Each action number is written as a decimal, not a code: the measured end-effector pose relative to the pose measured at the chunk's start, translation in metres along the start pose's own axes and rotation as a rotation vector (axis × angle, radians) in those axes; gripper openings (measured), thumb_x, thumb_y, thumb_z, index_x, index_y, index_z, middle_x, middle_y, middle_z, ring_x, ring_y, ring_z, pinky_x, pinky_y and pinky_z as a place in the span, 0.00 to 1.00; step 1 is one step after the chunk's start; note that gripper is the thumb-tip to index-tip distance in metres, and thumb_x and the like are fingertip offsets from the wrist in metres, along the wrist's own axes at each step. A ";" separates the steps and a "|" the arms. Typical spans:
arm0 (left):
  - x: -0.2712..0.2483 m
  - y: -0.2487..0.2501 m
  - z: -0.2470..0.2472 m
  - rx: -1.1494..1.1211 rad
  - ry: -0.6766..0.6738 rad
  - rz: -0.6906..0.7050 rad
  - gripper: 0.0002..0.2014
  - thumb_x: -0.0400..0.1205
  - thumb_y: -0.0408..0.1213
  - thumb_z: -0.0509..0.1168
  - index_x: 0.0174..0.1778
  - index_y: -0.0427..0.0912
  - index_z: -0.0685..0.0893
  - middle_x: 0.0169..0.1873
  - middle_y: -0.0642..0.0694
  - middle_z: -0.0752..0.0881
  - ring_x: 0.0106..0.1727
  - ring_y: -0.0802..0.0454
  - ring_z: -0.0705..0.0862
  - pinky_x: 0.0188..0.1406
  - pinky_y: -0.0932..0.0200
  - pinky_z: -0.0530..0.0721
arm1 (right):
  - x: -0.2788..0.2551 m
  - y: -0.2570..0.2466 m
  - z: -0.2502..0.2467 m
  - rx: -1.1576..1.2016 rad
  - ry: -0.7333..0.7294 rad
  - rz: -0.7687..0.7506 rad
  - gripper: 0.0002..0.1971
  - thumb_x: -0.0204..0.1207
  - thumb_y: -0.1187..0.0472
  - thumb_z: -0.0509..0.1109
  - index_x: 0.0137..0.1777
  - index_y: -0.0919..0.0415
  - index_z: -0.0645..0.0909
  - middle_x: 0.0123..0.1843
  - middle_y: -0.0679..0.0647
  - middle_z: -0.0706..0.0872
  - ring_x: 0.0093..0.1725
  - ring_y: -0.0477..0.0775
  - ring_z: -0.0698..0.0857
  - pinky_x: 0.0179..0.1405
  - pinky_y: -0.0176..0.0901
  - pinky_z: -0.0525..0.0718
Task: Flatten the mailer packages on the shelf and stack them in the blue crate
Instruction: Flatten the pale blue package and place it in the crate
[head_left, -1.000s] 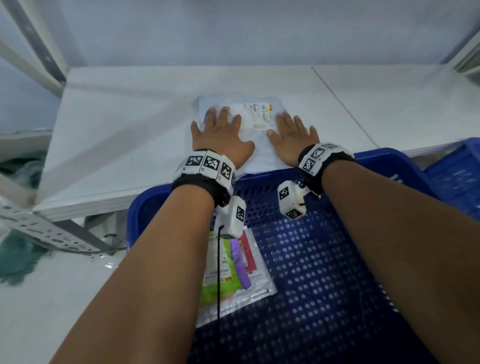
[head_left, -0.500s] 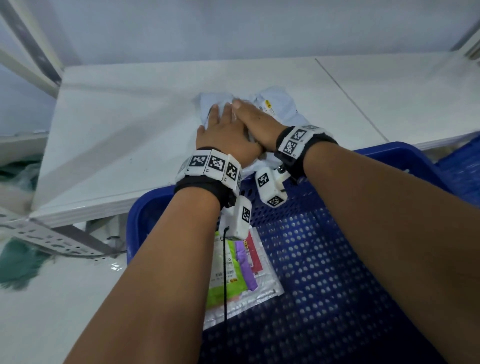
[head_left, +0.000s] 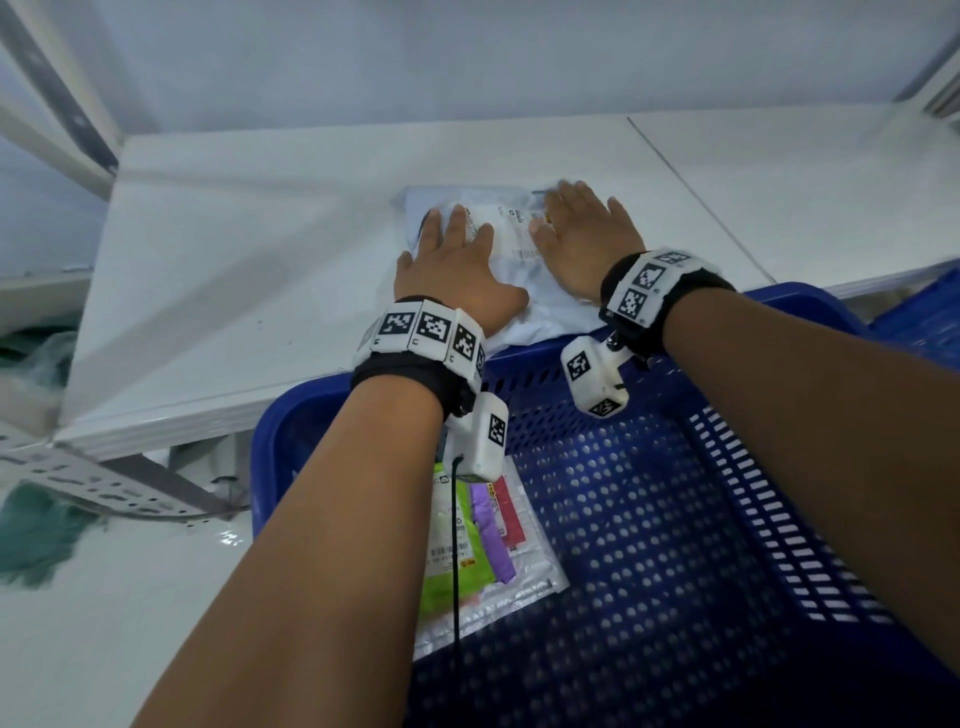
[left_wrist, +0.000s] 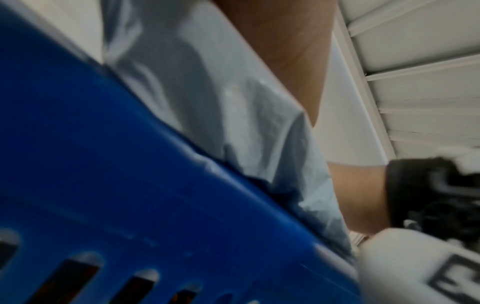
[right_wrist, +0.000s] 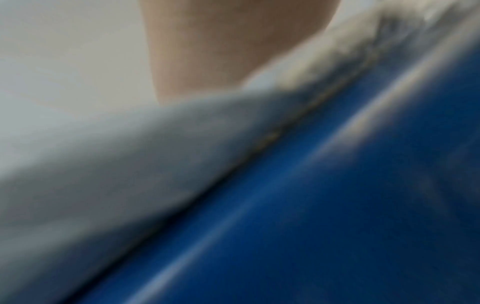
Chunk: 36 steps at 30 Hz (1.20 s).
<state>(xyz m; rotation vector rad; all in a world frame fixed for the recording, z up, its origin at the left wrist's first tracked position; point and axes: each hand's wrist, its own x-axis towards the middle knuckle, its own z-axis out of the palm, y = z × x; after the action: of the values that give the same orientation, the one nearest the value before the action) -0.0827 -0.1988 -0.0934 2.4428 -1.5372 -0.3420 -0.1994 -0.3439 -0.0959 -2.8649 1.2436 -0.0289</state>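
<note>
A pale grey mailer package (head_left: 511, 244) with a printed label lies on the white shelf (head_left: 249, 270), its near edge hanging over the rim of the blue crate (head_left: 727, 519). My left hand (head_left: 452, 260) presses flat on its left half, fingers straight. On the right half my right hand (head_left: 582, 228) presses flat as well, fingers spread. The left wrist view shows the mailer (left_wrist: 233, 107) draped over the crate rim (left_wrist: 130, 185) under my palm. The right wrist view is blurred; it shows the mailer (right_wrist: 130, 154) against the crate (right_wrist: 337, 205).
A clear flat package (head_left: 483, 545) with green, purple and red contents lies on the crate floor at the left. A second blue crate (head_left: 924, 317) stands at the right edge. A shelf post (head_left: 57, 88) rises at the far left.
The right hand lay across the left hand over the mailer's middle; it has slid out to the right, and both hands now press flat side by side.
</note>
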 end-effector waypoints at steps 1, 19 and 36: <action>-0.001 0.000 0.000 -0.003 0.009 0.001 0.45 0.76 0.62 0.61 0.87 0.52 0.52 0.88 0.49 0.44 0.87 0.45 0.39 0.84 0.34 0.52 | -0.005 -0.012 -0.002 0.059 0.058 -0.072 0.31 0.88 0.45 0.42 0.87 0.59 0.56 0.88 0.56 0.56 0.87 0.56 0.54 0.86 0.58 0.52; 0.004 0.003 -0.001 -0.093 -0.016 -0.032 0.38 0.81 0.45 0.59 0.87 0.49 0.54 0.88 0.48 0.44 0.87 0.45 0.36 0.86 0.40 0.50 | -0.047 0.044 0.015 0.020 -0.047 0.196 0.31 0.87 0.46 0.46 0.87 0.59 0.52 0.89 0.58 0.50 0.88 0.57 0.49 0.86 0.59 0.50; 0.002 -0.001 -0.006 -0.080 -0.069 -0.026 0.40 0.82 0.52 0.60 0.88 0.49 0.50 0.88 0.49 0.41 0.86 0.46 0.34 0.85 0.43 0.50 | -0.057 -0.013 0.016 0.075 -0.124 -0.034 0.32 0.88 0.41 0.39 0.89 0.51 0.46 0.90 0.50 0.45 0.88 0.49 0.45 0.86 0.57 0.44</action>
<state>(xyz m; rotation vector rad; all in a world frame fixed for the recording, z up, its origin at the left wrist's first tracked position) -0.0788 -0.1991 -0.0878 2.4152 -1.4892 -0.4885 -0.2281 -0.2933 -0.1118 -2.7769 1.1465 0.0980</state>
